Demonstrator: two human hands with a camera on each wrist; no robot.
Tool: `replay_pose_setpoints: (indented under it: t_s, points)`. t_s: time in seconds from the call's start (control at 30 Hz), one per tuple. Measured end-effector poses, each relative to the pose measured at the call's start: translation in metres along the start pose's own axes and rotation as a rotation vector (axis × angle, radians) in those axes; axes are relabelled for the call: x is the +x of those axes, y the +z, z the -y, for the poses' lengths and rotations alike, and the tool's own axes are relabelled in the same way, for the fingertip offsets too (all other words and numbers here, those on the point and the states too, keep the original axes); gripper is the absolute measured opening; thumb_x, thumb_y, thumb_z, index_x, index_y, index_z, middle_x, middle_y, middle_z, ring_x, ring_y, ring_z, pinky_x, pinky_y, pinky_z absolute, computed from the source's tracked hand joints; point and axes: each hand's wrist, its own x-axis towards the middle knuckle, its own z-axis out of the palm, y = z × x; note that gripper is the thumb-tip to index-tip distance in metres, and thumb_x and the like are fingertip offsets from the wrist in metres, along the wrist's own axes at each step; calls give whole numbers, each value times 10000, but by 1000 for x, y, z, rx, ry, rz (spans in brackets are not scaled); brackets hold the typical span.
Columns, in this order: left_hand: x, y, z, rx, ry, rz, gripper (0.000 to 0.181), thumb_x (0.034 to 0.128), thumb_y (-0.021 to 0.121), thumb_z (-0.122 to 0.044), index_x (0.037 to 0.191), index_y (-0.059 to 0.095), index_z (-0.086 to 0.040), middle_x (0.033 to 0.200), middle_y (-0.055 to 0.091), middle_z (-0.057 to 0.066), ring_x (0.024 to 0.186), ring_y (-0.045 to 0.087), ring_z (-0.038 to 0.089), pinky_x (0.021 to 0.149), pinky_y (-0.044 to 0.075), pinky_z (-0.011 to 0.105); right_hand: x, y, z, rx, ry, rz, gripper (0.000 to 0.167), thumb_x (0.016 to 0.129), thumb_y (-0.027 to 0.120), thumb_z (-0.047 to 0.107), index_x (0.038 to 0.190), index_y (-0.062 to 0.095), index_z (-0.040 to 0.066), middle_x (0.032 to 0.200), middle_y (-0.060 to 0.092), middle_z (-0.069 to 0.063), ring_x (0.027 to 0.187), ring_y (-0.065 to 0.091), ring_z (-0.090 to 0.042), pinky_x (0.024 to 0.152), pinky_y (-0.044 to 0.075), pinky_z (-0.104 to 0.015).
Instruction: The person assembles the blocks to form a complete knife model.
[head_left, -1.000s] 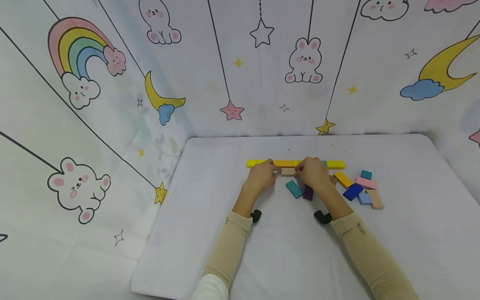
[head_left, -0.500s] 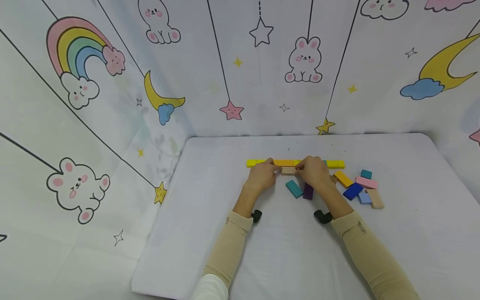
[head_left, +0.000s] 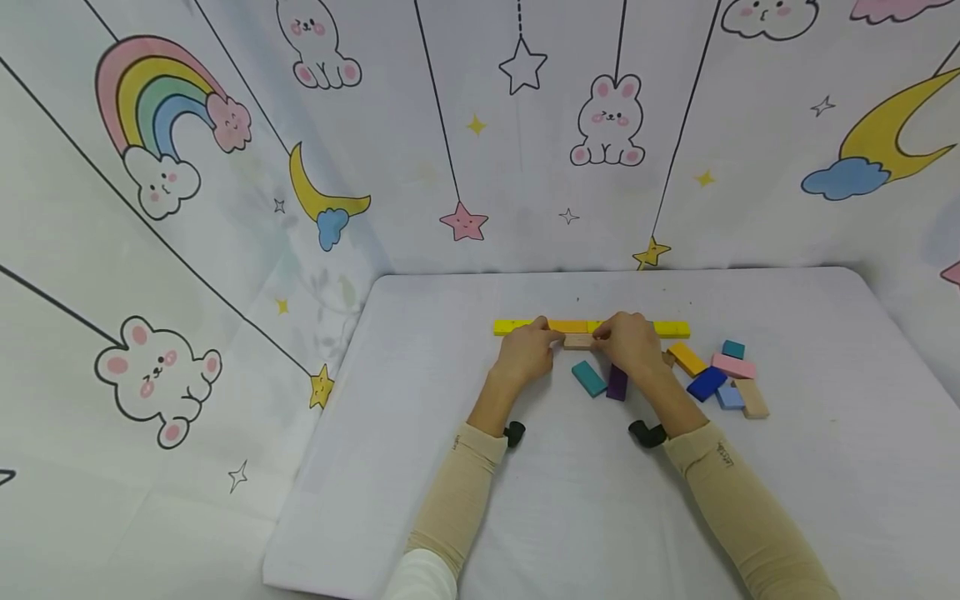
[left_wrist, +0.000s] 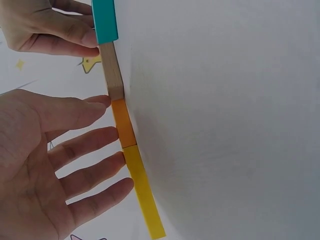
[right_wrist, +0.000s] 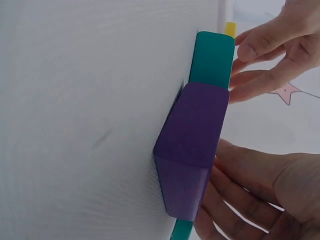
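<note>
The wooden block (head_left: 578, 342) has hardly moved in the last second, so it seems to be getting tiny nudges. It sits just in front of the yellow and orange row (head_left: 567, 326). The left hand (head_left: 527, 350), spread, and the right hand (head_left: 632, 342), loose, still touch its two ends.

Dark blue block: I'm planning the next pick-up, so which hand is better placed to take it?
Right, I'd judge: the right hand is nearer the dark blue block, while the left hand would have to reach past the right forearm.
</note>
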Motion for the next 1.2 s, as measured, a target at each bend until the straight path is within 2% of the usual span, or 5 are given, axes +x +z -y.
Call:
replay_pose_setpoints:
  t_s: [0.27, 0.53, 0.8, 1.0, 1.2]
  points:
    - [0, 2, -1, 18, -5, 0, 388, 1015, 636, -169, 1384, 698, -269, 1272, 630, 14, 886, 661, 158, 746, 575, 277, -1, -2, 1, 3, 0, 8, 250, 936, 802, 231, 1118, 813, 60, 1017, 773, -142, 947, 672, -334, 814, 561, -478]
    - [-1, 0, -3, 15, -1, 6, 409, 1021, 621, -146, 1375, 697, -333, 1256, 623, 25, 733, 585, 146, 637, 530, 236, -5, -16, 5, 29, -8, 19, 238, 949, 789, 203, 1131, 803, 51, 1031, 773, -137, 995, 638, -361, 909, 516, -543]
    - [0, 2, -4, 14, -5, 12, 397, 1031, 618, -161, 1360, 703, -366, 1227, 615, 23, 738, 579, 145, 633, 528, 243, -16, -28, 3, 32, -34, 48, 257, 956, 775, 193, 1162, 788, 40, 1038, 773, -150, 997, 662, -355, 884, 533, -517]
    - [-1, 2, -4, 19, 1, 15, 393, 1032, 618, -167, 1359, 702, -370, 1240, 617, 20, 741, 574, 138, 618, 517, 224, -23, -34, -7, 18, -56, 117, 266, 925, 794, 166, 1167, 789, 56, 1045, 759, -131, 971, 648, -332, 862, 530, -502]
    - [0, 2, -2, 19, -5, 5, 403, 1028, 611, -150, 1354, 708, -367, 1244, 622, 21, 737, 571, 133, 611, 513, 217, -30, -39, -16, 2, -99, 187, 218, 965, 695, 47, 1158, 796, 57, 1094, 753, -152, 994, 656, -335, 871, 546, -514]
